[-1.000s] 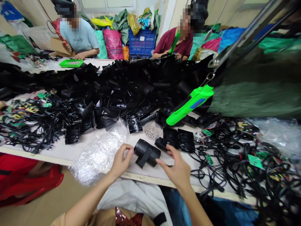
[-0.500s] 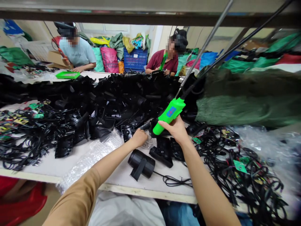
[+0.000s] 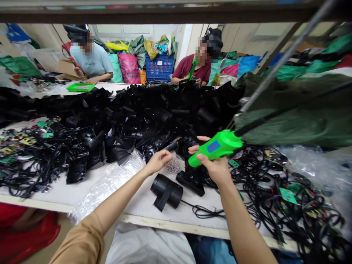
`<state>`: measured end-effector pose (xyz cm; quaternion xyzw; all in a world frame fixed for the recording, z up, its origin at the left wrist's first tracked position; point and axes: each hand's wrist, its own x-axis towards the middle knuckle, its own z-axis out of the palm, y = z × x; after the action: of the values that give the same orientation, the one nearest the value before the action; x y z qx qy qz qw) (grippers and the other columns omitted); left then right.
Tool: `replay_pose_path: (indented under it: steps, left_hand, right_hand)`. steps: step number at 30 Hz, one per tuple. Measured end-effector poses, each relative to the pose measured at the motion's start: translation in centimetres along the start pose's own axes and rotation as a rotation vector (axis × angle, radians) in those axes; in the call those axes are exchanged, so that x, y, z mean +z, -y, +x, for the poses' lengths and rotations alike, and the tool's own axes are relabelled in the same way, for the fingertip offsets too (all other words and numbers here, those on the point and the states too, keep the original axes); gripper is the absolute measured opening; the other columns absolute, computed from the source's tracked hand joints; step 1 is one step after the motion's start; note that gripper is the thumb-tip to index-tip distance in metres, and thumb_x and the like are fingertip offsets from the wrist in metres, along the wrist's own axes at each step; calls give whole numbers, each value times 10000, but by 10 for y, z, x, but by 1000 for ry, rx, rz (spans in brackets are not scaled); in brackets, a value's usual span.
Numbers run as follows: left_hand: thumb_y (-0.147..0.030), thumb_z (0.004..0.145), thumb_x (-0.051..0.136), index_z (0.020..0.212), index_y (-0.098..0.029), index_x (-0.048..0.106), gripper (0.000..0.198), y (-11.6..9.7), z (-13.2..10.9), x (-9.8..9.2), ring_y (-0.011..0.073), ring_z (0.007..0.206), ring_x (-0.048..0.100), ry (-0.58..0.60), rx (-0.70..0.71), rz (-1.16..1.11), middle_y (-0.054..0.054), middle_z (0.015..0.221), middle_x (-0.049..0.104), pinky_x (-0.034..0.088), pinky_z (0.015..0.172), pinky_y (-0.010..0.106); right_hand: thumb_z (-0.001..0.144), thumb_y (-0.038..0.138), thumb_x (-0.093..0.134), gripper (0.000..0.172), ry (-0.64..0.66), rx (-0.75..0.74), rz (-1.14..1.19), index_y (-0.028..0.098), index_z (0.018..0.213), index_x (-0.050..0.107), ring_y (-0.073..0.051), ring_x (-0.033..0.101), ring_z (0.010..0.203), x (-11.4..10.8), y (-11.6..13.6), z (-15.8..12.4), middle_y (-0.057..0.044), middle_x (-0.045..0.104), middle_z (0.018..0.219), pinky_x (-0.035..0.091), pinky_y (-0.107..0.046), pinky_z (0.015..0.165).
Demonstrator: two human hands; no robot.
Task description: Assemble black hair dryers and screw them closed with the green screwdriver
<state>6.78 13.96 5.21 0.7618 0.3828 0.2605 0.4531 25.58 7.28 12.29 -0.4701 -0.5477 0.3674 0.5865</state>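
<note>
My right hand (image 3: 217, 167) is closed round a bright green electric screwdriver (image 3: 214, 146), which hangs from a metal rod and a black cable. The tool lies tilted, its blunt end towards the lower left. My left hand (image 3: 160, 160) is pinched at the fingertips beside a small heap of metal screws (image 3: 173, 166); whatever sits in the pinch is too small to make out. Just below the screws a black cylindrical lamp housing (image 3: 167, 190) with a bracket rests on the table, its cord (image 3: 203, 212) trailing right. An open black plastic shell (image 3: 191, 181) lies beside it.
Black plastic shells (image 3: 154, 110) form a long pile across the table. Tangled cables (image 3: 299, 205) with circuit boards lie right, more cables (image 3: 30, 161) left. Bubble wrap (image 3: 107, 187) sits left of the lamp. A metal beam (image 3: 165, 14) crosses overhead. Two co-workers sit opposite.
The green screwdriver has swung lower and to the right in my right hand, now more level. My left hand has drawn back slightly left from the screws, fingertips pinched.
</note>
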Motion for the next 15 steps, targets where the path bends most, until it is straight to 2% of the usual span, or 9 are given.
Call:
replay_pose_path:
  steps: [2, 4, 6, 10, 15]
  left_hand:
    - [-403, 880, 404, 817, -165, 474, 256, -6, -23, -3, 84, 569, 476, -42, -91, -282, -6, 712, 523, 337, 515, 195]
    - [-455, 819, 523, 797, -165, 463, 297, -11, -47, -3, 56, 526, 425, -92, -184, -612, -19, 705, 512, 278, 472, 174]
    - [-469, 766, 603, 778, -162, 457, 340, -14, -66, -1, 37, 492, 384, -113, -243, -813, -30, 683, 503, 222, 445, 169]
    - [-484, 763, 613, 771, -159, 453, 363, -17, -86, 5, 33, 470, 356, -92, -293, -890, -42, 632, 485, 168, 436, 176]
    - [-476, 802, 572, 774, -156, 451, 344, -17, -91, 9, 35, 486, 362, -58, -295, -846, -44, 629, 481, 193, 465, 174]
  right_hand:
    - [702, 385, 676, 403, -42, -23, 108, 214, 1041, 538, -165, 600, 647, 5, 3, -9, 0, 629, 728, 501, -334, 633]
    - [727, 393, 628, 308, -103, -58, 222, 203, 962, 565, -147, 549, 542, 13, 9, -18, 25, 572, 592, 481, -326, 581]
    - [744, 420, 577, 257, -164, -96, 314, 203, 883, 579, -136, 500, 482, 22, 17, -26, 36, 519, 517, 458, -323, 554]
    - [740, 497, 518, 328, -157, -208, 444, 203, 864, 593, -136, 472, 472, 35, 36, -38, 25, 507, 519, 419, -319, 543]
    - [755, 490, 512, 365, -78, -293, 560, 178, 925, 594, -144, 489, 523, 43, 56, -49, 5, 542, 578, 410, -331, 591]
